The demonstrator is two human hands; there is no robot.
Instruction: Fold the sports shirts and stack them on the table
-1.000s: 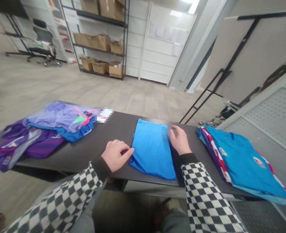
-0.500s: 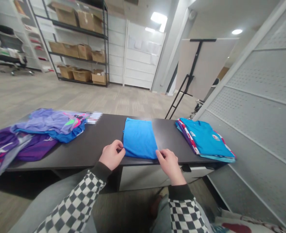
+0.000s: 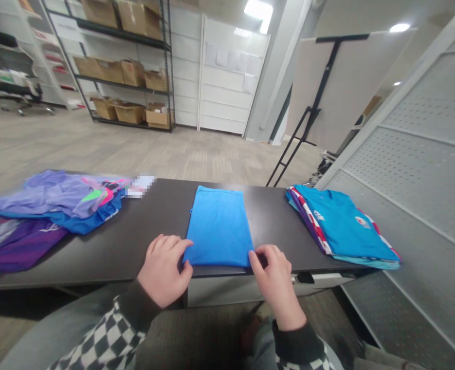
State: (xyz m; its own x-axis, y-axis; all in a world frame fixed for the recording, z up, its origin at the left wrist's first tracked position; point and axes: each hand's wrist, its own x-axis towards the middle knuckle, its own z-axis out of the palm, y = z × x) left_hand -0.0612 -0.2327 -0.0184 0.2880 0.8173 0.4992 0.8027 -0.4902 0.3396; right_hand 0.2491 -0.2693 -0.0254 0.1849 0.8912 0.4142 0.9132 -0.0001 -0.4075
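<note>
1 folded blue cloth (image 3: 219,226) is lying flat on the dark table (image 3: 146,218), close to the near edge, between 2 bare hands. A small bit of it is poking out on the far left side. The left hand (image 3: 163,272) is resting at the near left corner, with its thumb and pointing finger spread apart, so it is not squeezing shut. The right hand (image 3: 275,272) is touching the near right corner with its thumb, and its fingers are curling, but I cannot tell if it is pinching the cloth. With so little table in front, the cloth could be sliding over the edge if the hands pull too hard. If only 1 corner is getting a good hold, the cloth could be twisting, and its folds could be coming open. The thin, smooth cloth could be wrinkling too, if fingers are pushing it. On the right, well apart, a stack of folded shirts (image 3: 350,223) is sitting neatly. On the left, a messy purple and blue heap (image 3: 65,205) is spreading out, with a blurry white tag (image 3: 141,185) beside it. Farther off, a rack (image 3: 123,85) is holding brown boxes (image 3: 129,112).
</note>
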